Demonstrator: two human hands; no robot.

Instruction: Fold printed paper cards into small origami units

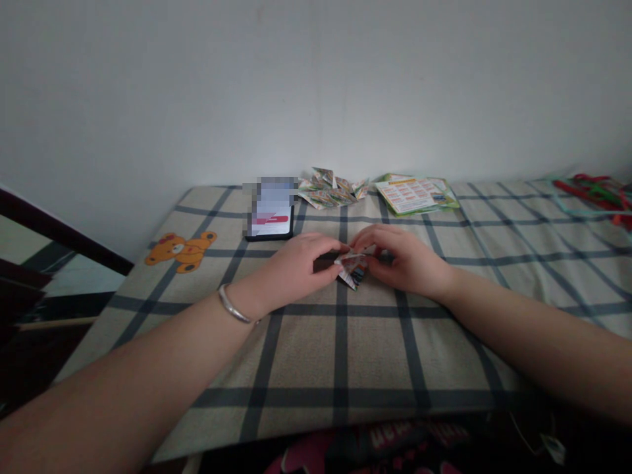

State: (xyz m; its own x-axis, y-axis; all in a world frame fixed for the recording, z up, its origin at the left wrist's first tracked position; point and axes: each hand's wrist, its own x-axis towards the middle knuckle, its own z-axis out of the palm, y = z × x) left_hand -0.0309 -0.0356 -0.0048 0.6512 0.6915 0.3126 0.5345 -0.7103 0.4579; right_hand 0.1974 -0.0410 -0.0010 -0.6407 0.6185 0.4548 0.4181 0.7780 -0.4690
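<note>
Over the middle of the table, a small piece of folded printed paper is pinched from both sides. My left hand grips its left edge between thumb and fingers, and a silver bracelet circles that wrist. On the other side my right hand is closed on the paper, its fingers curled. Part of the paper is hidden behind the fingertips. Beyond the hands lie several folded paper pieces with a similar colourful print.
A phone with its screen lit stands behind my left hand. Stacked printed sheets lie at the back right, with red and green items farther right. A checked cloth with a bear figure covers the table, which meets a wall.
</note>
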